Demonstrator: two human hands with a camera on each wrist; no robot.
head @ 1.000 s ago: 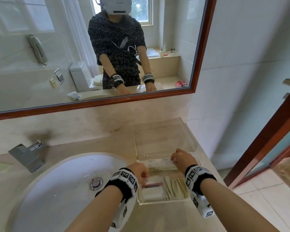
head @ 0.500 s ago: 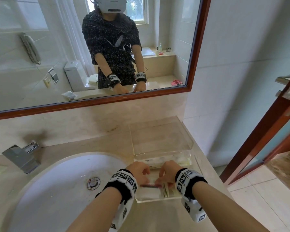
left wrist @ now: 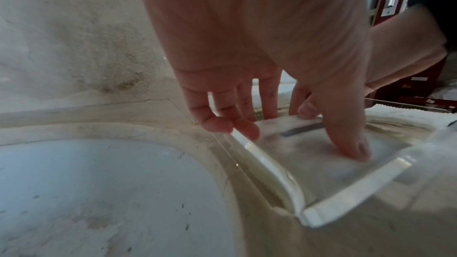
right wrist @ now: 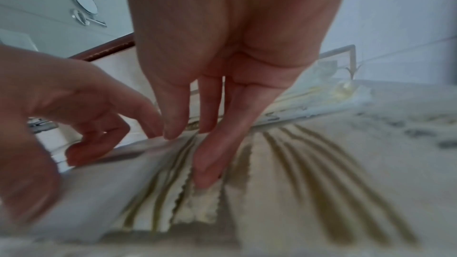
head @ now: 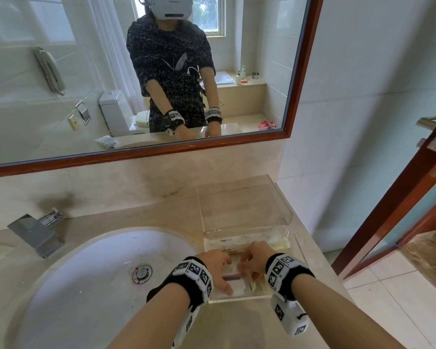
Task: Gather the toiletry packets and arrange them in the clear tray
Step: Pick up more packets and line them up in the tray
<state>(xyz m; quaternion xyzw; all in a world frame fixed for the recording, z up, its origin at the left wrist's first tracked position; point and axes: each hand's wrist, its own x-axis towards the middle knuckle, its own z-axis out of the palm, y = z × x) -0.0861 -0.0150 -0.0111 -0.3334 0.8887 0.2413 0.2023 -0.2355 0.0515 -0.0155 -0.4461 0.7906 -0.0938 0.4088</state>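
leaning over the vanity, the person has both hands down in the near end of the clear tray (head: 239, 299), which sits on the counter just right of the sink basin (head: 91, 280).

the left hand (head: 218, 269) has its fingers spread and fairly straight, thumb (left wrist: 351, 144) pressing flat on a white packet with a dark stripe (left wrist: 301, 130), while the other fingertips rest at the tray's left wall. the right hand (head: 254, 258) reaches in with long, nearly straight fingers (right wrist: 210, 163), their tips on the serrated edge of a cream packet with olive lines (right wrist: 309, 173); whether they pinch it or only nudge it i cannot tell, the view being blurred.

more packets (head: 247, 241) lie stacked across the middle of the tray, against an upright clear divider, and the far half beyond looks bare.

these sachets look thin, light and floppy, likely a bit slick, so they'd probably slide over one another easily and buckle if pushed from one end. i'd guess the safest hold is a light pinch at the crimped serrated edge, or flat fingers pressing down and sliding each one square against the wall. the tray itself seems rigid and steady enough to push against.
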